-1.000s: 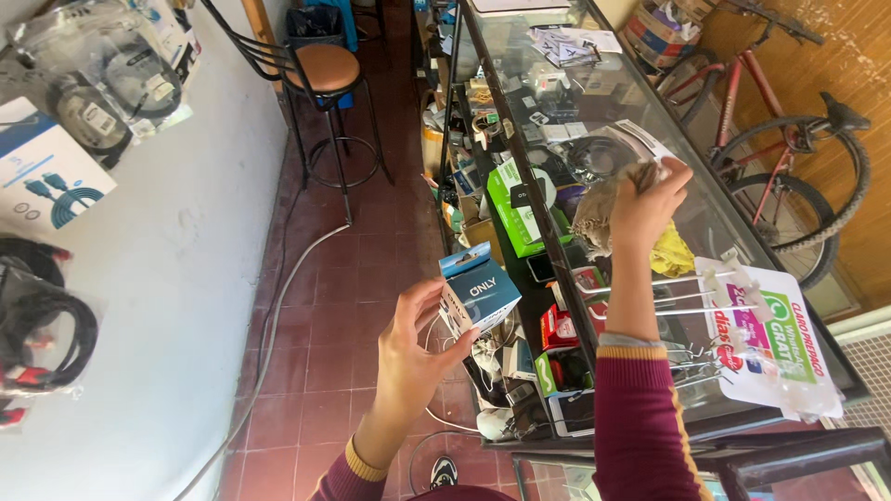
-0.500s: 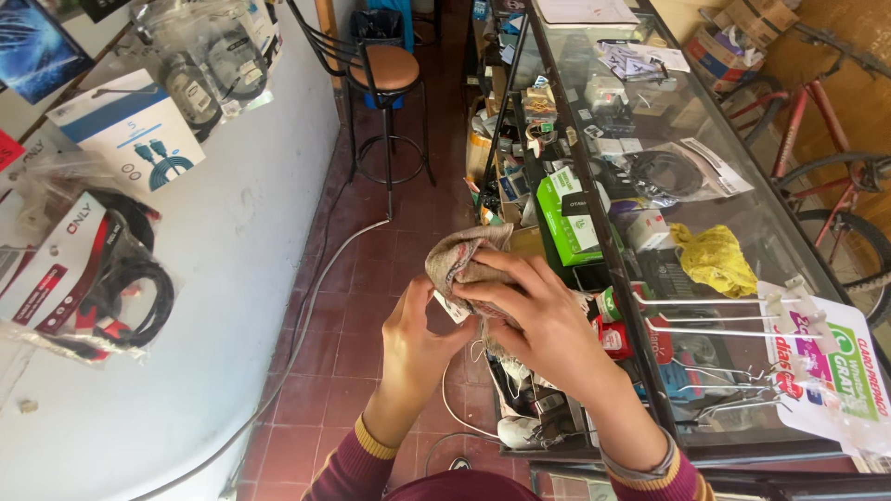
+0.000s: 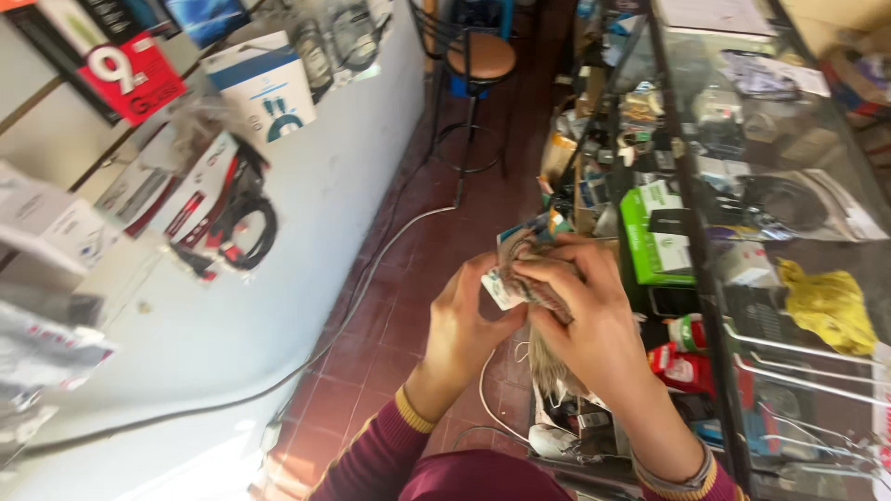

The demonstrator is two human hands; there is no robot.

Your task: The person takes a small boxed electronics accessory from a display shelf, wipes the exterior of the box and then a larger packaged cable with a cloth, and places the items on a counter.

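Packaged cables [image 3: 223,199] hung on white wall at left; left hand [image 3: 469,320] closed on small box [image 3: 520,260], held above red tile floor [image 3: 390,325]; right hand [image 3: 580,315] gripping beige cloth [image 3: 543,297] against that box; glass bench [image 3: 789,167] at right; yellow rag [image 3: 826,306] upon it.

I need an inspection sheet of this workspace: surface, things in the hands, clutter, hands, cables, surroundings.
Surface: glass counter, crowded on top.
Things in hand: small box with a greyish cloth pressed over it.
Clutter: green box, yellow rag, red bottle, packaged goods on the shelves.
Hands: left hand holds the box from below; right hand presses the cloth on it.
Cables: white cable along the tiled floor; packaged cable on the white wall.
Surroundings: stool in the aisle.
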